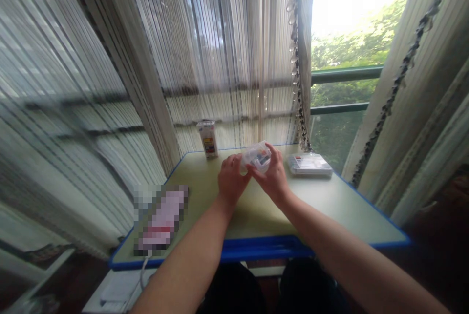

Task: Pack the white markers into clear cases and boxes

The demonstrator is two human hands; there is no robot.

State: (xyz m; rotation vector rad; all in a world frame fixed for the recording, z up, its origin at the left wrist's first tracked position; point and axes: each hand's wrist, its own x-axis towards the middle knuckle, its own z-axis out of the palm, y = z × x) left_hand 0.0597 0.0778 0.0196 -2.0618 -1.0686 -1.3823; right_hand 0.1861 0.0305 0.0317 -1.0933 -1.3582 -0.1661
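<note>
Between both hands, above the far middle of the table (205, 206), is a small clear plastic container (259, 154) with orange and dark bits showing inside. It is tilted. My left hand (232, 177) grips its left side, fingers curled around it. On the other side my right hand (273, 172) holds it with thumb below and fingers along the right edge. What exactly lies inside is too small to make out.
A flat clear plastic case (310, 165) lies to the right. At the back left stands a small printed carton (208, 139). A blurred-out phone-like device (164, 219) with a white cable (143, 272) lies on the left. Curtains (227, 60) hang behind the blue-edged table.
</note>
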